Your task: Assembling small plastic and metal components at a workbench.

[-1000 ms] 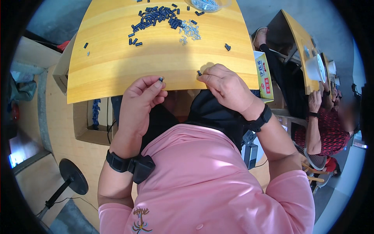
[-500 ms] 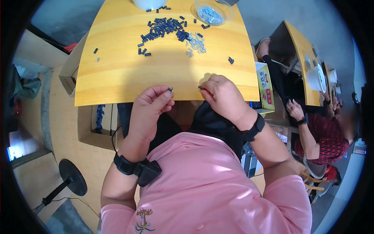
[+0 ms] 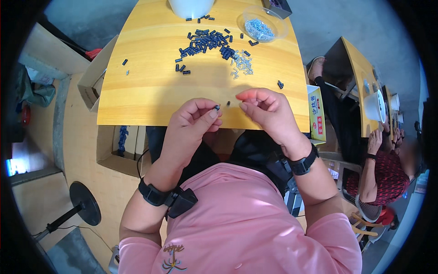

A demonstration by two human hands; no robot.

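Note:
My left hand (image 3: 194, 125) pinches a small black cylindrical piece (image 3: 217, 108) between thumb and fingertips, just above the table's near edge. To its right, my right hand (image 3: 269, 109) is open, thumb and forefinger apart with nothing between them. Another small dark piece (image 3: 228, 103) shows between the two hands, clear of the right fingertips; whether it lies on the table or is in the air I cannot tell. Farther back is a heap of black cylindrical pieces (image 3: 207, 42), and a scatter of small silver screw-like parts (image 3: 242, 64) touches its right side.
On the yellow wooden table (image 3: 141, 100), a clear bowl (image 3: 279, 34) of small silver-blue parts and a white tub (image 3: 191, 9) stand at the back. Loose black pieces (image 3: 280, 84) lie at the right. A yellow box (image 3: 316, 114) is beside the table. Another person (image 3: 378, 178) sits at the right.
My right hand has let go of a small dark piece and its fingers have spread. The left hand keeps its pinch. The whole view has shifted slightly.

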